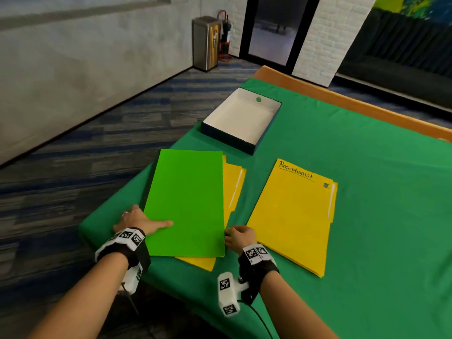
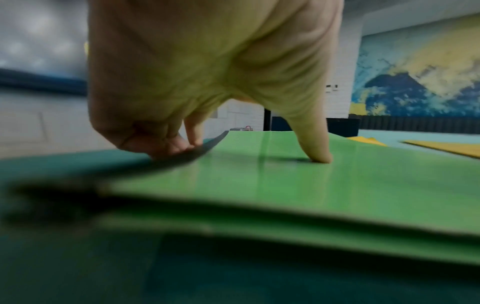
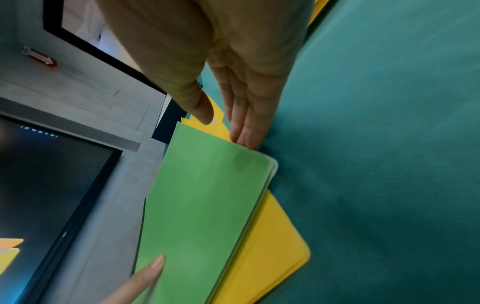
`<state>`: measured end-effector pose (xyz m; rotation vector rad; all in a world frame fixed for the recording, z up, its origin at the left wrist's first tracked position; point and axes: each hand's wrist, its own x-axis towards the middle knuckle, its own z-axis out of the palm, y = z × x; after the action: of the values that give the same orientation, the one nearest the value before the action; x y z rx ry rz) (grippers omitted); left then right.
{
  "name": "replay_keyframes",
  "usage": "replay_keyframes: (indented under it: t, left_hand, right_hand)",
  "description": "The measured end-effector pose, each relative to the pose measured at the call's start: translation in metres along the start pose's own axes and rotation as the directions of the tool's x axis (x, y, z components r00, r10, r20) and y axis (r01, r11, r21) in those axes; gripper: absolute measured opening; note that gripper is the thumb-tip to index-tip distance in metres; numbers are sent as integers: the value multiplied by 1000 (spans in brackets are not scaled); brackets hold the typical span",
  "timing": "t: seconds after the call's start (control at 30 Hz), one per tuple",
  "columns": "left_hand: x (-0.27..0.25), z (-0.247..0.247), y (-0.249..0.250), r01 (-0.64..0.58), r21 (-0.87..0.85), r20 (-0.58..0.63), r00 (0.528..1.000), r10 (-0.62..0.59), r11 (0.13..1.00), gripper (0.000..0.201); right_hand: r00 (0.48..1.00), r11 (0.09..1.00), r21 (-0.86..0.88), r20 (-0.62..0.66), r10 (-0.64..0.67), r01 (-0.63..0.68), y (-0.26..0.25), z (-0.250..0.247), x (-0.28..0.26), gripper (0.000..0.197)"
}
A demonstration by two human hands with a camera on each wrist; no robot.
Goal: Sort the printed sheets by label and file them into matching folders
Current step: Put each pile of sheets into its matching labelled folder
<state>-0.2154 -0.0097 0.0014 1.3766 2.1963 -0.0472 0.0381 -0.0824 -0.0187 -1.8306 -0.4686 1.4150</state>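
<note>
A stack of bright green sheets lies on top of a yellow folder at the table's near left. My left hand pinches the stack's left edge, thumb pressed on top and fingers under the slightly lifted edge. My right hand is at the stack's lower right edge; in the right wrist view its straight fingers touch the edge of the green sheets above the yellow folder. A second yellow folder, handwritten "Receptionist", lies closed to the right.
An open box, dark outside and white inside with a green dot, stands behind the folders. A green cloth covers the table; its left edge drops off just beside my left hand. A metal bin stands far off on the floor.
</note>
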Motion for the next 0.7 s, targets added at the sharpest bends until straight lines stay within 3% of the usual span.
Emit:
replay_keyframes:
  t: [0.13,0.2,0.27,0.37,0.47,0.57,0.7]
  left_hand:
    - [-4,-1,3,4,-241,148,988,32,971,121]
    - [-11,3,3,-23,-321,162,984,79,947,129]
    - [-19,7,3,-78,-417,98,987,130,906,130]
    - [-35,11,6,-138,-496,28,984,175,857,105]
    - [-48,14,19,-209,-562,23,963,268,800,106]
    - [-64,21,51,-312,-505,48,921,387,805,98]
    - [-83,42,111,-410,-354,228,834,502,841,96]
  right_hand:
    - [1000,974,-225,-9,-16,13,-12,6,-11,43]
    - [1000,966,-259,7,-5,7,-15,2,-14,53]
    - [1000,977,-213,23,-21,25,-14,-2,-14,46]
    - [997,997,-46,49,-62,64,-8,-17,-13,34]
    - [991,989,79,36,-131,128,-2,-44,-21,24]
    - [977,969,135,-82,-198,208,4,-85,-24,32]
    - [932,964,139,-317,-174,227,12,-143,-14,56]
